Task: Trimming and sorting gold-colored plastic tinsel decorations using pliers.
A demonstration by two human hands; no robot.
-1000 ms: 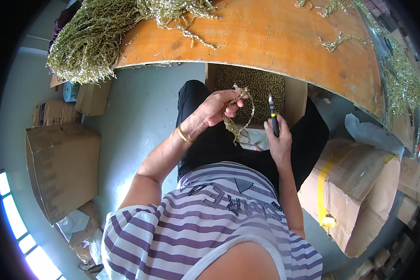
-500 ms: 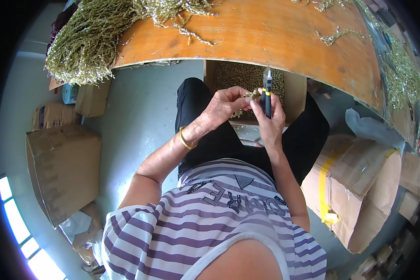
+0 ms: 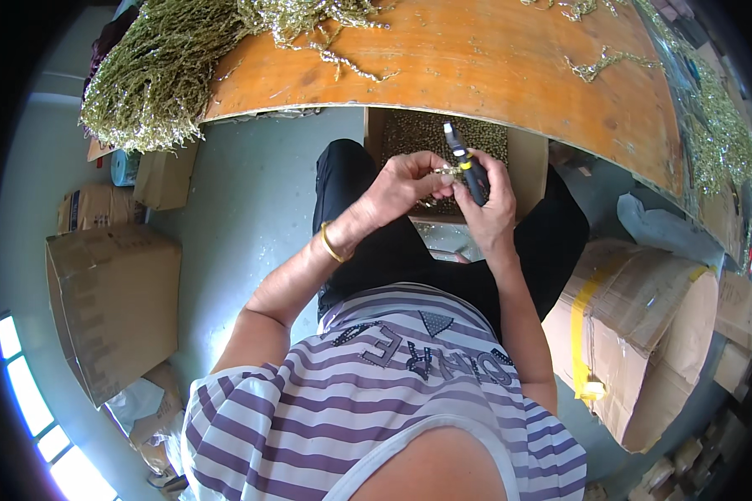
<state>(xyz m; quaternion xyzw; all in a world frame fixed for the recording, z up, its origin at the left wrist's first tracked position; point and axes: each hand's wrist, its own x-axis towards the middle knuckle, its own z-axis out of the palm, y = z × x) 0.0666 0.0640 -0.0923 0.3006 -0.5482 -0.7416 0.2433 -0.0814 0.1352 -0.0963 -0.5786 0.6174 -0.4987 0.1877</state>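
Between my fingertips is a short piece of gold tinsel-like strand point(image 3: 449, 172), pinched by my left hand point(image 3: 407, 182). My right hand point(image 3: 490, 203) is closed around a pair of black-handled cutting pliers point(image 3: 470, 169) with yellow bands; the jaws point up and to the left. The right thumb comes close to the strand, and whether it touches is hard to see. Beneath both hands stands an open cardboard box point(image 3: 526, 171) between my knees, with many small gold bead-like pieces point(image 3: 426, 134) in it.
Ahead is an orange-brown wooden table point(image 3: 476, 58), its curved edge overhanging the box. A thick bundle of gold strands point(image 3: 163, 71) hangs over its left end, and more strands point(image 3: 714, 142) lie at the right. Cardboard boxes stand at left point(image 3: 117, 301) and right point(image 3: 618, 334).
The pliers have turned in my right hand, their jaws swinging from upright to the left. My right hand has shifted slightly; the left hand stays nearly in place with the gold strand.
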